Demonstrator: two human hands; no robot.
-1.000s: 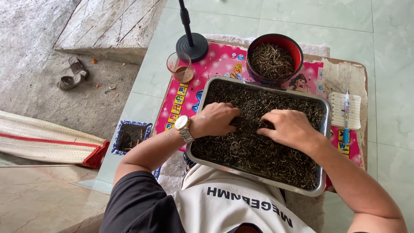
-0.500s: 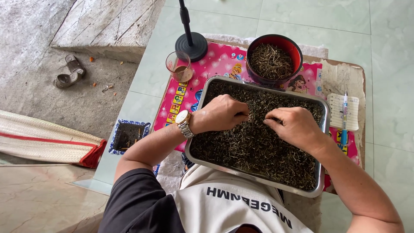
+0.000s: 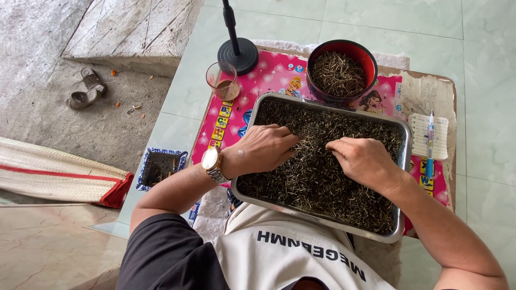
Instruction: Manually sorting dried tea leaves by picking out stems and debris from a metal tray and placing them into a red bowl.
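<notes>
Both hands work through the dark, twiggy dried leaves (image 3: 317, 177) filling the rectangular steel tray (image 3: 404, 161) on the person's lap; this looks like sorting, and the next pick calls for a fine pinch. The left hand (image 3: 263, 147), at nine o'clock, rests flat with fingers loosely together. The right hand (image 3: 365, 161), at three o'clock, curls its fingers into the leaves; what they pinch, I cannot tell.

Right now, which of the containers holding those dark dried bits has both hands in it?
The rectangular metal tray, where the left hand and right hand rest, not the round red bowl.
</notes>
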